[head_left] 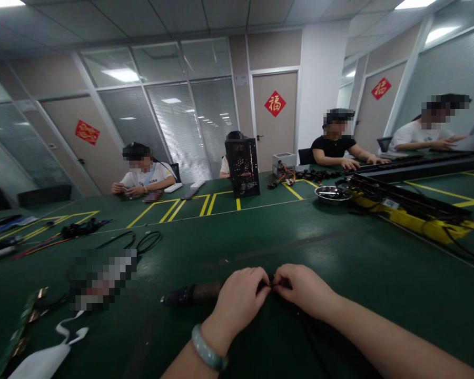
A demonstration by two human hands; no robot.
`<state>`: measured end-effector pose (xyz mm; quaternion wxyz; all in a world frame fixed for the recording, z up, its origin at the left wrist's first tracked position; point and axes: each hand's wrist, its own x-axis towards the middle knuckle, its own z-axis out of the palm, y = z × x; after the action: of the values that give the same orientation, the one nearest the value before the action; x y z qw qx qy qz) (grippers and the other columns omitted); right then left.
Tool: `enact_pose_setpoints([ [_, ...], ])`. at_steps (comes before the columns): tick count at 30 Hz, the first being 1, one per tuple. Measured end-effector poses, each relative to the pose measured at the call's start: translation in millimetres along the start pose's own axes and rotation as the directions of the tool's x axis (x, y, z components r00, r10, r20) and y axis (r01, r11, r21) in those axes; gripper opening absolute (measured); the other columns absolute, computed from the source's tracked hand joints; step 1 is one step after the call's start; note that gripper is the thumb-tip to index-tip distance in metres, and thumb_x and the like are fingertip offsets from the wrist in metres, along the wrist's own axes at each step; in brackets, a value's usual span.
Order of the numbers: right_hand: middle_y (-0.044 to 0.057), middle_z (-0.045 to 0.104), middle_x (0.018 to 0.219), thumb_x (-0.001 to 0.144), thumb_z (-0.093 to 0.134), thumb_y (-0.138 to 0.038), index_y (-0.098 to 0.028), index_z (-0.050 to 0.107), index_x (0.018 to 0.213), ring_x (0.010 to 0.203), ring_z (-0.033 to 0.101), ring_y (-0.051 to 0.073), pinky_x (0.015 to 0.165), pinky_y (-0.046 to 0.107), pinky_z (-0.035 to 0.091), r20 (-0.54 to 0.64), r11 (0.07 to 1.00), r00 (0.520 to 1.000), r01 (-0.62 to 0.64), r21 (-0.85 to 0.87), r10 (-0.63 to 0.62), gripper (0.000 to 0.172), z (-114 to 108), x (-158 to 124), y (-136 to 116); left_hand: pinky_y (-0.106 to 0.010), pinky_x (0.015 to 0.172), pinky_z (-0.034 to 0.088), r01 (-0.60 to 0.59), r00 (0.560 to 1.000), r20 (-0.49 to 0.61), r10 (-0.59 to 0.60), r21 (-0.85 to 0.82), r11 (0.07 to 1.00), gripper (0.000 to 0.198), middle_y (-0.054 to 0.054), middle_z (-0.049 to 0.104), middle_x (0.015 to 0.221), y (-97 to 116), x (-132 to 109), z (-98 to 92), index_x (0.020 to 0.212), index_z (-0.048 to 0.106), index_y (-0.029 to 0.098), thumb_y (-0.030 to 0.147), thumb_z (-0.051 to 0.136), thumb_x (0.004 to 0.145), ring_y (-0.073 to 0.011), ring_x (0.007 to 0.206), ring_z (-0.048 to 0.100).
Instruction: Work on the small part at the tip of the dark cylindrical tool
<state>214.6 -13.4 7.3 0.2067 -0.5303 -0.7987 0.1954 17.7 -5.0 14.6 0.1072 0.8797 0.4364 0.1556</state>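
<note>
Left hand (240,300) and right hand (302,289) both pinch one small dark part (271,285), low centre of the green table (339,273).

L→R: circuit board (21,326) and white mask (47,360) sit at the near-left edge, probably pushed aside. Black cables (144,241) lie further back. Dark cylindrical tool (191,295) lies flat just beside the left hand, likely parked within reach. Fingertips meet, both hands clenched on the part, which looks like a two-sided hold for steadiness. Can't tell what the part is. Metal bowl (332,194) and yellow rack (418,221) are well apart, far right.
</note>
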Motion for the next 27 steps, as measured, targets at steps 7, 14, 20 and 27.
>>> enact_pose_setpoints([
  [7, -0.001, 0.065, 0.079, 0.078, 0.062, -0.017, -0.021, 0.068, 0.081, 0.073, 0.057, 0.014, 0.063, 0.021, 0.037, -0.008, 0.999, 1.000, 0.023, -0.039, -0.023, 0.008, -0.1, -0.4, 0.1, -0.032, 0.083, 0.041, -0.015, 1.000, 0.008, 0.015, 0.005, 1.000, 0.015, 0.000, 0.062, 0.098, -0.7, -0.9, -0.8, 0.102, 0.057, 0.025, 0.025, 0.059, 0.087, -0.0196, 0.093, 0.057],
  [14, -0.001, 0.065, 0.080, 0.078, 0.062, -0.016, -0.021, 0.068, 0.082, 0.073, 0.057, 0.014, 0.063, 0.021, 0.037, 0.009, 0.999, 1.000, 0.020, -0.038, -0.019, 0.009, 1.0, 0.7, -0.1, -0.030, 0.081, 0.041, -0.019, 1.000, -0.004, 0.019, 0.012, 1.000, 0.021, 0.000, 0.060, 0.095, -0.7, -2.2, -1.7, 0.100, 0.055, 0.024, 0.014, 0.056, 0.082, -0.0187, 0.090, 0.056],
  [20, -0.001, 0.064, 0.081, 0.079, 0.062, -0.017, -0.022, 0.069, 0.084, 0.073, 0.058, 0.014, 0.064, 0.021, 0.038, 0.022, 0.999, 1.000, 0.015, -0.045, -0.014, 0.010, -0.1, -0.1, -0.7, -0.031, 0.080, 0.041, -0.020, 1.000, 0.011, 0.020, 0.008, 1.000, 0.015, -0.001, 0.060, 0.094, -0.7, -1.9, -2.2, 0.098, 0.055, 0.023, 0.016, 0.053, 0.084, -0.0196, 0.090, 0.056],
  [27, -0.001, 0.064, 0.080, 0.078, 0.062, -0.017, -0.021, 0.068, 0.082, 0.074, 0.057, 0.015, 0.063, 0.021, 0.037, 0.011, 0.998, 1.000, 0.016, -0.063, -0.015, 0.008, 0.0, -0.3, -2.7, -0.031, 0.082, 0.041, -0.024, 0.999, 0.025, 0.023, 0.019, 1.000, 0.017, -0.002, 0.061, 0.097, 2.8, -2.2, -5.6, 0.103, 0.055, 0.024, 0.019, 0.050, 0.088, -0.0196, 0.092, 0.056],
])
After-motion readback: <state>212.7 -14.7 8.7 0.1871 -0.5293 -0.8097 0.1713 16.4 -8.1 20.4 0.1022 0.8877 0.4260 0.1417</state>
